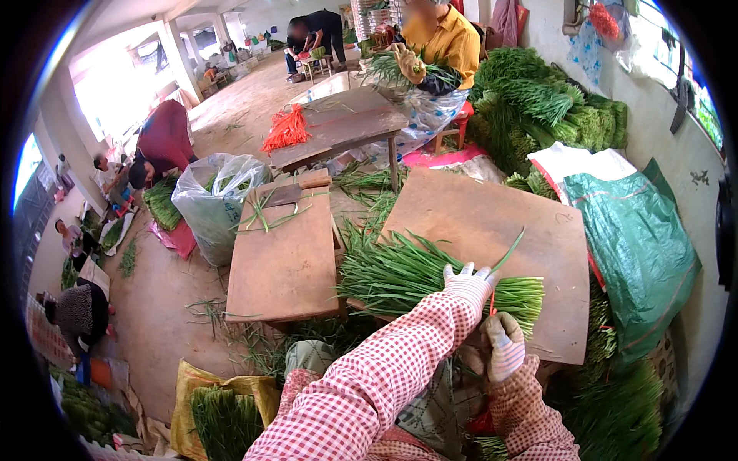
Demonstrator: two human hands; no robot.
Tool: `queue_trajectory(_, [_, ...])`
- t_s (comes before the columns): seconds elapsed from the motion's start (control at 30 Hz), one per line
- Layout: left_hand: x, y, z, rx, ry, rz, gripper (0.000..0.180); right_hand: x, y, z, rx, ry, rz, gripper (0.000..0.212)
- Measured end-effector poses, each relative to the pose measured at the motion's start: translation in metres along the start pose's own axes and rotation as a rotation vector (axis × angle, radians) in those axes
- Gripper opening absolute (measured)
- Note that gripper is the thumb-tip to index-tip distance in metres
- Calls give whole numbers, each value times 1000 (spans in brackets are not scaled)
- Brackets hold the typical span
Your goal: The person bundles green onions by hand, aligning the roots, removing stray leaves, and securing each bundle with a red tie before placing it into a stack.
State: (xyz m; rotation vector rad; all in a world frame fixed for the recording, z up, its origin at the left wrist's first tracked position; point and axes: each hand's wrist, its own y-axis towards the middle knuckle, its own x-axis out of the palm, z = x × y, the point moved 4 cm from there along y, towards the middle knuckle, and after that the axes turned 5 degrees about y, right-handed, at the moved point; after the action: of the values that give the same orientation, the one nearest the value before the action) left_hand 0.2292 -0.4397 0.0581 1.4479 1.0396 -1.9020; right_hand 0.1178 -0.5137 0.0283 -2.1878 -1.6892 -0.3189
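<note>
A thick bundle of green chives (407, 269) lies across the near edge of a brown board (492, 207), its pale cut ends pointing right. My left hand (470, 283), in a striped knit glove, rests over the bundle near those ends with its fingers spread. One loose leaf sticks up beyond it. A thin red tie (493, 298) runs over the stalks just right of that hand. Below the bundle's near side, my right hand (505, 347), gloved too, has its fingers closed on the tie's lower end.
A second board (283, 269) stands left, with a flat dark blade (282, 195) on it. Red ties (287, 129) lie on a table beyond. A co-worker in yellow (446, 46) holds greens. A green sack (634, 246) stands right; a clear plastic bag (219, 203) stands left.
</note>
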Motion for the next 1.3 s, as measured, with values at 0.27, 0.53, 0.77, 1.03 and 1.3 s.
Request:
queue_trajectory(0.27, [-4,3,12,35,-7,-115,89,-36,-52,84,-161,-67,81,16])
queue_trajectory(0.53, [-7,-13,-10,3,16,-114,90,-24,-32,103,-152,-112,-54,19])
queue_trajectory(0.77, [-26,-17,44,-10,205,9,56,-52,-71,59,-82,62,-38,26])
queue_trajectory(1.03, [-5,-103,61,671,385,634,84,-190,-182,141,587,515,127,55])
queue_trajectory(1.3, [12,-165,212,1335,366,568,33,-200,-181,55,314,663,-488,100])
